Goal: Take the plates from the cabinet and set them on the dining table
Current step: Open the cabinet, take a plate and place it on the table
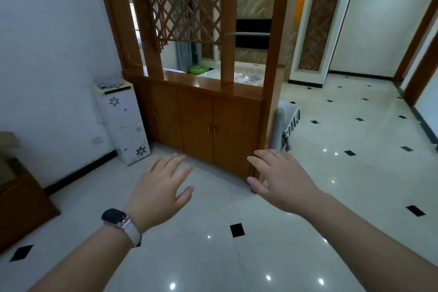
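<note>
Glossy white floor (237, 256) with black diamonds; wooden cabinet (213, 125), doors closed, under a lattice screen (182, 0). Left hand (161, 187) and right hand (279, 180) hover, fingers spread, holding nothing.

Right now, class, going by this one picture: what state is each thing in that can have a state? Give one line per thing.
cabinet doors, all closed.
left hand, open, fingers spread, holding nothing.
right hand, open, fingers spread, holding nothing.
watch, strapped on, screen dark.
television, screen dark.
</note>
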Demonstrator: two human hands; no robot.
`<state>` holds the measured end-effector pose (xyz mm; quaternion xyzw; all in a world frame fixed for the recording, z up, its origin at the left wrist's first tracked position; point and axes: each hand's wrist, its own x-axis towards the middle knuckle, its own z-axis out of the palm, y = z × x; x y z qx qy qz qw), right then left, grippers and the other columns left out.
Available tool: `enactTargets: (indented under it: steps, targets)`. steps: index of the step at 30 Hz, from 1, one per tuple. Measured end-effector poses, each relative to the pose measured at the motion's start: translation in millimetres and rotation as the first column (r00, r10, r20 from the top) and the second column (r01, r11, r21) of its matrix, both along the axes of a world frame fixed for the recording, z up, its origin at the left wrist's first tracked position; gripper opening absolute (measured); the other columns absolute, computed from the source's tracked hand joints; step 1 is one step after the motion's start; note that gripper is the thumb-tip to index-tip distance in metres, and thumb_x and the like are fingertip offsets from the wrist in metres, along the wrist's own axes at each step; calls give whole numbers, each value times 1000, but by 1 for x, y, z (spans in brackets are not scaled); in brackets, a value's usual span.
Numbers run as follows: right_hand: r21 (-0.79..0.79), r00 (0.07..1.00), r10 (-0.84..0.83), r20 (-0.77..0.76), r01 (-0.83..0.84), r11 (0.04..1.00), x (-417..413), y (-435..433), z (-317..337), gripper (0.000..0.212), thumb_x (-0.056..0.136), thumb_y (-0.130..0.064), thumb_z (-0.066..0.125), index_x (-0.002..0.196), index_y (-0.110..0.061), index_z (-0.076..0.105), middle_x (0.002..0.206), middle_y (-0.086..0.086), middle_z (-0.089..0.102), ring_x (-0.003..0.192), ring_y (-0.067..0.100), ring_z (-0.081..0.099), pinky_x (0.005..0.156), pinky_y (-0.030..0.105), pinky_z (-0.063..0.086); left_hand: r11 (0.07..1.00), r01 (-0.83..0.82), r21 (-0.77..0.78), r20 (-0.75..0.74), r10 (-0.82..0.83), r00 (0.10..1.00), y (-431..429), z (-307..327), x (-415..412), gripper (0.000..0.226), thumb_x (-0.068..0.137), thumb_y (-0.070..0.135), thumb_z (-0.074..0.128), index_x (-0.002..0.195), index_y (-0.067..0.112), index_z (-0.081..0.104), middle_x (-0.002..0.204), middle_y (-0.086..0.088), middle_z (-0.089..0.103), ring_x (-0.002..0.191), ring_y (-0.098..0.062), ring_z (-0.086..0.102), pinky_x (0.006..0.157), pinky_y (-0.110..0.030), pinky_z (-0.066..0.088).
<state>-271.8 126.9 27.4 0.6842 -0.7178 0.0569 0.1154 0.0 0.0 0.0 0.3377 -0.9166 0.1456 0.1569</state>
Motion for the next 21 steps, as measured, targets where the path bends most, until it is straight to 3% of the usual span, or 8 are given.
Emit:
enactTargets:
  steps: [8, 12, 18, 21]
  targets:
    - [-10, 998, -3, -55, 2, 1000, 31, -103, -8, 58, 93, -56, 34, 134, -22, 57, 131, 2, 62, 121, 25, 57, 100, 44, 46, 998, 52, 23, -71, -50, 996, -114, -21, 31, 47, 90, 50, 46, 124, 22, 61, 130, -6, 61, 124, -25, 54, 105, -41, 34]
    - [20, 997, -36, -75, 37, 999, 53, -157, -5, 58, 93, -56, 33, 134, -22, 57, 131, 2, 63, 122, 26, 57, 100, 45, 45, 997, 78, 28, -78, -75, 994, -170, -24, 54, 47, 89, 49, 46, 123, 21, 62, 128, -7, 63, 122, -26, 55, 101, -43, 42]
    - [65, 998, -12, -61, 16, 998, 90, -228, -3, 62, 94, -60, 25, 145, -28, 43, 146, -3, 49, 136, 20, 42, 112, 41, 31, 996, 73, 44, -39, -71, 997, -231, -24, 77, 48, 90, 49, 44, 124, 21, 62, 129, -7, 62, 123, -27, 53, 103, -44, 38]
    - [60, 999, 11, -40, -9, 998, 97, -257, -2, 64, 94, -60, 23, 144, -27, 44, 146, -2, 49, 136, 21, 42, 112, 41, 31, 997, 58, 53, -57, -55, 997, -252, -23, 83, 48, 91, 48, 43, 125, 20, 62, 129, -7, 62, 124, -28, 53, 103, -45, 41]
